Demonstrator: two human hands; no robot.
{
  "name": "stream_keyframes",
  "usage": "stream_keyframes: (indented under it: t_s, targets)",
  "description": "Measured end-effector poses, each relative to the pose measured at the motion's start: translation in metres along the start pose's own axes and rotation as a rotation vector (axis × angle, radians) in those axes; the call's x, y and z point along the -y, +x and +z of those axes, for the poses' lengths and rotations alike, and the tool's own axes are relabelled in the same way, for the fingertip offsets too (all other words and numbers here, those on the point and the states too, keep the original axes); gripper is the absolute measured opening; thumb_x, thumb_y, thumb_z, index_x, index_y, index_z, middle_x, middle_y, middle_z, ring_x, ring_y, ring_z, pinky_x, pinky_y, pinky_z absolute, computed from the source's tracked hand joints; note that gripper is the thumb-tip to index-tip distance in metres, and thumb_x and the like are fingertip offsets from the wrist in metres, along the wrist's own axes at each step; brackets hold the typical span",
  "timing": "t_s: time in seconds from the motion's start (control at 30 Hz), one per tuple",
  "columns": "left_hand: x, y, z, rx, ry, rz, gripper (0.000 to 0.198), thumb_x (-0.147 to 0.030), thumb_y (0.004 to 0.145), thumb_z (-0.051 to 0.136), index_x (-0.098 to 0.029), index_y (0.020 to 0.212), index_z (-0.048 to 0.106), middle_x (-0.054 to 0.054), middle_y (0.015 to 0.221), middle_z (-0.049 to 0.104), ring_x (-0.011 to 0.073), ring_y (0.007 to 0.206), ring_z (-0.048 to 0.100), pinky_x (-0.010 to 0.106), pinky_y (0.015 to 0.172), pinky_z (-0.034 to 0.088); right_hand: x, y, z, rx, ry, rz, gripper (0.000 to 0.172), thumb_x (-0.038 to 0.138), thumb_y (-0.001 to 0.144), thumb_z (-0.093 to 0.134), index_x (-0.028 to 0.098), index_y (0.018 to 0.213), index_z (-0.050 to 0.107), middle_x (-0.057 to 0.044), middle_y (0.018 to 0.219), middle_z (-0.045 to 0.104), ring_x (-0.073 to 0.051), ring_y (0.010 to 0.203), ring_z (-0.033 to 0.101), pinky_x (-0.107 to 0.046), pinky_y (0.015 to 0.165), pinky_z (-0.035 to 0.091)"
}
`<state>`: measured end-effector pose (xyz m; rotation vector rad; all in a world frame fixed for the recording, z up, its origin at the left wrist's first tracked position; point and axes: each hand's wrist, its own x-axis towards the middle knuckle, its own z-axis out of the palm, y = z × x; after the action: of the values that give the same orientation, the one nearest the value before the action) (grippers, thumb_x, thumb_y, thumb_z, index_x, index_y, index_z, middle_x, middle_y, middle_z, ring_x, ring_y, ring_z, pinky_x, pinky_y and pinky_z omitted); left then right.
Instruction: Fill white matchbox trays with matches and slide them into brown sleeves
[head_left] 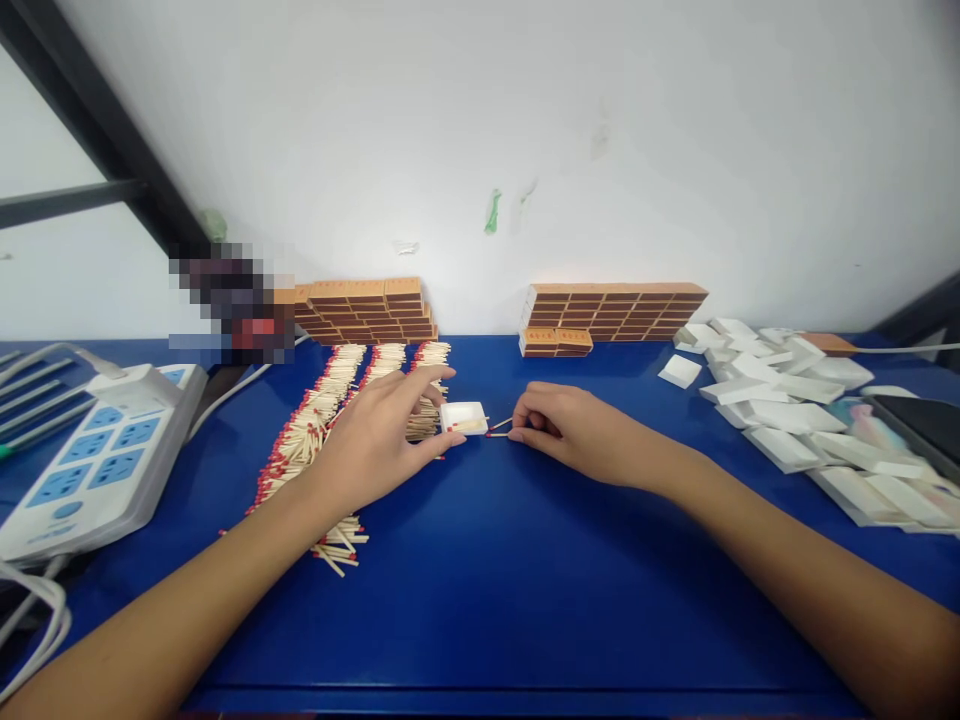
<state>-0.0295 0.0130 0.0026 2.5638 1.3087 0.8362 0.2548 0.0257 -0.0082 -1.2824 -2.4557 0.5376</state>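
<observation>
A small white matchbox tray [465, 412] lies on the blue tabletop, with a few matches inside along its near side. At its left end, the thumb and a finger of my left hand [382, 425] hold it, while the index finger stretches out above. Just to the right, my right hand [559, 425] is closed in a pinch on matches [499, 435], whose red heads point left toward the tray. Beneath and beyond my left hand lie long rows of loose red-headed matches [307, 435], partly hidden by that hand and forearm.
Matchboxes stand stacked against the wall at left [367, 312] and right [615, 312]. White empty trays [787, 390] are heaped at right, beside a dark phone [919, 430]. A white power strip [97, 460] with cables occupies the left side. A pixelated patch hides something behind it.
</observation>
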Motion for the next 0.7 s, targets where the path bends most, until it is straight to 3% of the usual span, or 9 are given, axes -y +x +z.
stream_keyframes:
  t_s: [0.23,0.43,0.57,0.7]
  targets:
    - [-0.001,-0.002,0.0,0.021,-0.022,0.028,0.06,-0.042,0.091,0.082,-0.027,0.143,0.055,0.003,0.118,0.077,0.0258,0.113,0.071,0.042,0.102,0.053,-0.005,0.001,0.0,-0.022,-0.027,0.017,0.013,0.034,0.102,0.059,0.023,0.108,0.064,-0.004,0.095,0.063,-0.018,0.08,0.057,-0.032,0.069,0.042]
    - [-0.003,0.0,0.0,0.039,-0.004,0.019,0.061,-0.042,0.09,0.083,-0.026,0.142,0.056,0.005,0.119,0.077,0.0281,0.115,0.07,0.043,0.102,0.053,-0.004,0.001,-0.002,0.01,-0.016,0.019,0.016,0.028,0.105,0.051,0.022,0.095,0.062,-0.006,0.1,0.064,-0.019,0.082,0.057,-0.032,0.071,0.042]
    - [-0.004,0.0,0.002,0.088,-0.018,0.016,0.063,-0.04,0.088,0.085,-0.025,0.143,0.056,0.004,0.114,0.077,0.027,0.109,0.071,0.043,0.098,0.054,0.003,-0.001,-0.007,-0.087,0.0,0.017,0.016,0.029,0.107,0.051,0.022,0.098,0.061,-0.006,0.099,0.064,-0.019,0.082,0.058,-0.032,0.071,0.042]
    - [-0.007,-0.004,0.007,0.063,-0.083,0.064,0.066,-0.035,0.086,0.087,-0.027,0.143,0.054,0.002,0.112,0.077,0.0243,0.105,0.071,0.04,0.096,0.055,0.023,-0.001,0.002,-0.131,0.019,-0.03,0.012,0.029,0.107,0.054,0.022,0.1,0.062,-0.005,0.1,0.064,-0.017,0.081,0.058,-0.031,0.071,0.042]
